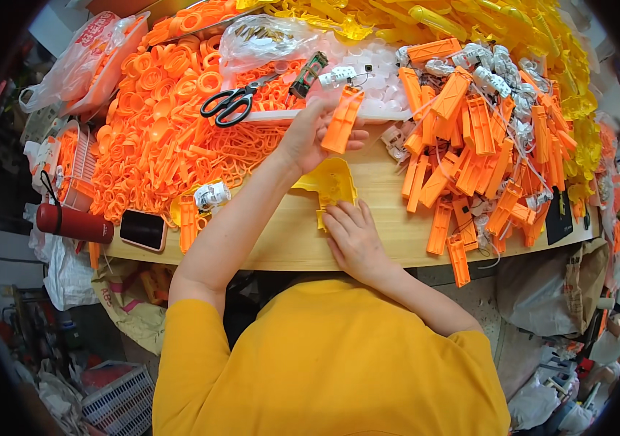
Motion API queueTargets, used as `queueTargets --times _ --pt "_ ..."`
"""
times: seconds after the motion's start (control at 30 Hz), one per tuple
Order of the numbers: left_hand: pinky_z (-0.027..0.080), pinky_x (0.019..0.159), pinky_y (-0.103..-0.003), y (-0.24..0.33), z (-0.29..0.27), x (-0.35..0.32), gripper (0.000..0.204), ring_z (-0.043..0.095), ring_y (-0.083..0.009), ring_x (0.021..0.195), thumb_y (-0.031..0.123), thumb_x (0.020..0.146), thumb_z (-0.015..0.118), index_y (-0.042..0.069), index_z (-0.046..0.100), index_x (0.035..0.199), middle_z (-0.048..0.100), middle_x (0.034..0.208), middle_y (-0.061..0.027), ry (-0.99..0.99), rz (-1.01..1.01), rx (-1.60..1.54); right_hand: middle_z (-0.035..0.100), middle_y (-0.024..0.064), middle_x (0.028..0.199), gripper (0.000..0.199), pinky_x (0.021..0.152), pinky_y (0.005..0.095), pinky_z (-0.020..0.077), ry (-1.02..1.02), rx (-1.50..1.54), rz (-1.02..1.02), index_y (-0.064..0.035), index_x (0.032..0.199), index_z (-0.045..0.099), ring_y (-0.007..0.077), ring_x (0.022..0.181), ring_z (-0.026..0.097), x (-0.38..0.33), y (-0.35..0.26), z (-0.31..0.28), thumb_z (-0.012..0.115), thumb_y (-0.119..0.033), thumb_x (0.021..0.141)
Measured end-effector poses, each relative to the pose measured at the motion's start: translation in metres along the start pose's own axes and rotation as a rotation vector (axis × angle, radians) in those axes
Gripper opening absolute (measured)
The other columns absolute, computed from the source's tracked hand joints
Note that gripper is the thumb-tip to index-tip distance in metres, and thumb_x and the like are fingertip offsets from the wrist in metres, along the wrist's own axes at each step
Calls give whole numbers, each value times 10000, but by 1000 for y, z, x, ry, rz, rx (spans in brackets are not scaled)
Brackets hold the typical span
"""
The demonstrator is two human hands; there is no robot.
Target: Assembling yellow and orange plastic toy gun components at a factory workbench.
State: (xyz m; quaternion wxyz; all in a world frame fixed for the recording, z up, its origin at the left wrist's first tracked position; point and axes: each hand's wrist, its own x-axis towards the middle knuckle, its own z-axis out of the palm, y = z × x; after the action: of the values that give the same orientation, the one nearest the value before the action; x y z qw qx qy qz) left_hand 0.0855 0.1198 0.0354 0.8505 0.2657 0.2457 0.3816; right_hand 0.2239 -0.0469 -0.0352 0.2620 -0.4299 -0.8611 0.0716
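My left hand (313,136) is raised over the table, fingers closed around a long orange plastic casing (343,120). A white plastic part (337,76) sits right beyond the casing's top end; whether they are joined is hard to see. Below it, a hollow yellow plastic shell (332,179) lies on the wooden table. My right hand (357,236) rests flat at the near end of this shell, fingers stretched out and fingertips touching its edge. Black-handled scissors (234,103) and a green circuit board (308,75) lie beyond my left hand.
Loose orange parts (157,123) cover the left side. Wired orange casings (470,131) are heaped at the right, some overhanging the edge. Yellow parts (463,22) fill the back. A phone (143,229) and red flask (74,222) lie front left. A white tray (390,115) holds pale pieces.
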Motion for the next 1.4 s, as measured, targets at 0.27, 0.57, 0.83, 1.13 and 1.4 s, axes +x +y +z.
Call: queueTargets --times 0.27,0.57,0.83,1.13,1.4 --pt "587 757 -350 24 14 18 314 678 -225 867 102 860 671 23 506 1115 655 1007 -145 8 88 338 462 218 1311 550 1075 535 300 -51 -3 48 42 1253 468 398 1273 388 12 -13 -2 670 -113 766" --pt "536 624 -293 68 36 -10 278 617 -148 685 179 825 707 28 551 997 659 890 -122 -3 25 573 467 220 1323 571 1088 516 284 3 29 21 1 1283 474 404 1277 398 11 -15 -17 691 -126 770" --pt "485 515 -260 76 62 -69 456 590 -137 565 470 941 516 23 603 967 659 802 -96 -120 -83 703 461 186 1357 627 1075 395 344 533 420 176 13 1346 405 304 1284 438 17 22 -31 704 -54 799" --pt "444 405 -264 33 59 -98 373 538 -157 435 384 979 473 33 585 1042 636 714 -138 -203 -238 626 631 58 1022 347 791 243 495 449 1068 224 -20 1164 471 101 915 610 28 7 -18 656 -21 871" --pt "453 479 -232 28 25 -108 206 564 -104 515 241 922 627 58 595 1010 654 748 -73 -99 -241 779 611 34 953 330 769 217 481 258 1220 522 -37 1090 489 90 870 598 26 20 -24 677 -16 820"
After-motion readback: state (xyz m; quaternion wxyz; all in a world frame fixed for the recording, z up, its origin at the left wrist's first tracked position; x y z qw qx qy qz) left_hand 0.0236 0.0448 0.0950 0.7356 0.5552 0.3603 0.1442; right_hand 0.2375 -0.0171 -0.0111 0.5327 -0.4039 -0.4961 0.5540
